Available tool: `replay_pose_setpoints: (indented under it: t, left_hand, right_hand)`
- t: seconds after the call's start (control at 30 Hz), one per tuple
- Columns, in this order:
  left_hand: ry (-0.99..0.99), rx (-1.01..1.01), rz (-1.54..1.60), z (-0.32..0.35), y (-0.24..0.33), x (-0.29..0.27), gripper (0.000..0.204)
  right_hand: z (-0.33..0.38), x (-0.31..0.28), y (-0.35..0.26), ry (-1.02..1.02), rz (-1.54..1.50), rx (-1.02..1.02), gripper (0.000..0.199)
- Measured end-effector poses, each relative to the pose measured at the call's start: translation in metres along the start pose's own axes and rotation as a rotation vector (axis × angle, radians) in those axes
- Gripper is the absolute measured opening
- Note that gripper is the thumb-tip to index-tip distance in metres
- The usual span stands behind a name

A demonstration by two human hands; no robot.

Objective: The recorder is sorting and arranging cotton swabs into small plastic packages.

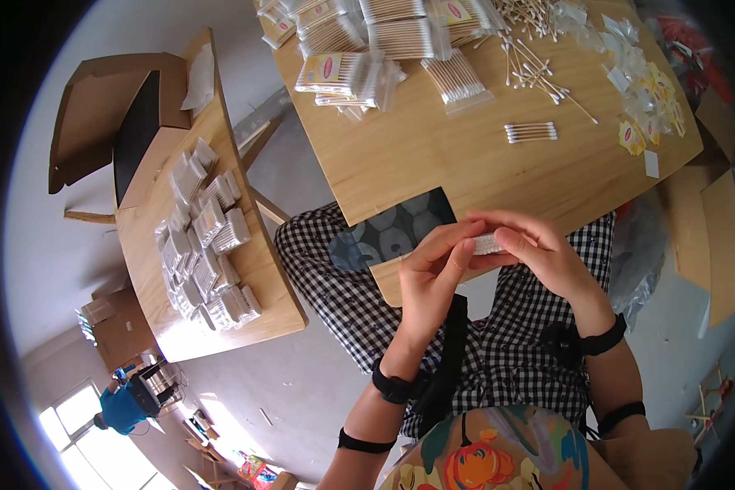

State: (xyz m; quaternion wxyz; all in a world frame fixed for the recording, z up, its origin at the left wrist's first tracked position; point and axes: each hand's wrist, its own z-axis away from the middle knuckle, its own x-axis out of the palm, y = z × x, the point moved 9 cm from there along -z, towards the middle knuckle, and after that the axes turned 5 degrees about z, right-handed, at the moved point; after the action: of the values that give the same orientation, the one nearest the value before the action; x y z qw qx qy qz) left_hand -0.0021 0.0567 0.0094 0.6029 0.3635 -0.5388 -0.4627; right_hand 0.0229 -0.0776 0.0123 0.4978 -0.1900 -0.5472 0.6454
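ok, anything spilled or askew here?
Yes: loose cotton swabs lie scattered at odd angles across the far part of the table, beside the stacked packs. One small bundle lies neatly aligned.

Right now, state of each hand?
Left hand: closed on the small bundle of cotton swabs, fingers at its left end.
Right hand: closed on the same bundle, thumb and fingers over its right end.

The hands (482, 253) hide most of the small white bundle (487, 243).
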Motion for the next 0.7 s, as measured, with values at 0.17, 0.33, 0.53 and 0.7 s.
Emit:
replay_pose_setpoints:
  t: [0.17,0.33,0.53,0.7]
  left_hand:
    - [-0.01,-0.076,0.087,0.0004,-0.0033,0.0036,0.028]
    - [-0.013,-0.041,0.074,-0.0006,-0.0028,0.0044,0.028]
    - [-0.021,-0.002,-0.019,-0.0018,0.0011,0.0008,0.026]
    - [0.026,-0.044,-0.001,-0.0013,0.0018,0.0022,0.024]
  right_hand:
    - [-0.0023,0.0037,-0.004,-0.027,0.046,-0.047,0.039]
    - [-0.0035,-0.0002,-0.0036,-0.024,0.093,-0.049,0.039]
    - [-0.0045,0.0007,-0.0052,-0.077,0.007,-0.006,0.038]
    - [-0.0042,-0.0002,-0.0006,-0.069,0.025,-0.001,0.041]
